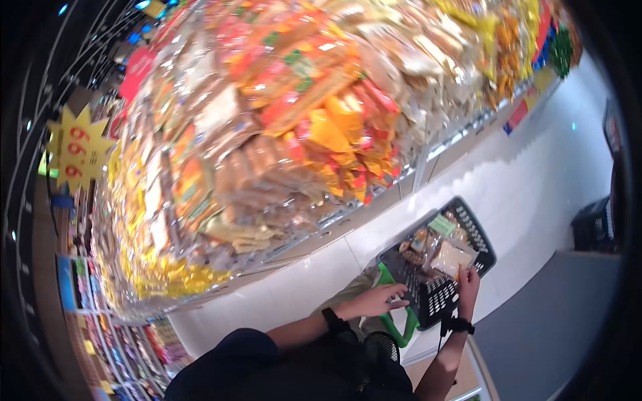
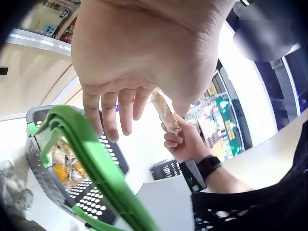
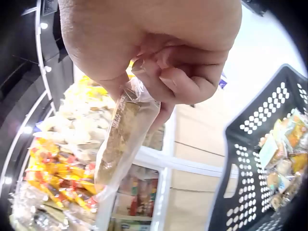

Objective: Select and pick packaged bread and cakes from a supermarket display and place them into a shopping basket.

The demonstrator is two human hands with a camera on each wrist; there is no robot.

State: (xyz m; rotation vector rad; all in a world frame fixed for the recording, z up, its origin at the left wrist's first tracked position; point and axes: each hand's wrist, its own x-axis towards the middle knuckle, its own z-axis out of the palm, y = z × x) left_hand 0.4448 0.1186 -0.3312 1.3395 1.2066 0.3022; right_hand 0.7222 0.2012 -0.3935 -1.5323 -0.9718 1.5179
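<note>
My right hand (image 1: pixel 467 282) pinches one end of a clear plastic packet (image 1: pixel 452 258) with pale, flat food inside. In the right wrist view the packet (image 3: pixel 122 134) hangs from the thumb and fingertips, its contents tan. From the head, it overlaps the dark grey shopping basket (image 1: pixel 483 234). My left hand (image 1: pixel 378 300) is beside the basket's green handle (image 1: pixel 403 332), fingers extended and holding nothing. In the left wrist view those fingers (image 2: pixel 110 113) point down near the handle (image 2: pixel 91 159). Several wrapped foods (image 3: pixel 284 163) lie inside the basket.
A large display (image 1: pixel 261 160) heaped with plastic-wrapped packets stands along the basket's far side. A yellow price sign (image 1: pixel 79 148) reads 9.99 at the left. Another dark basket (image 1: pixel 594 226) stands at the right, near a grey surface (image 1: pixel 555 314).
</note>
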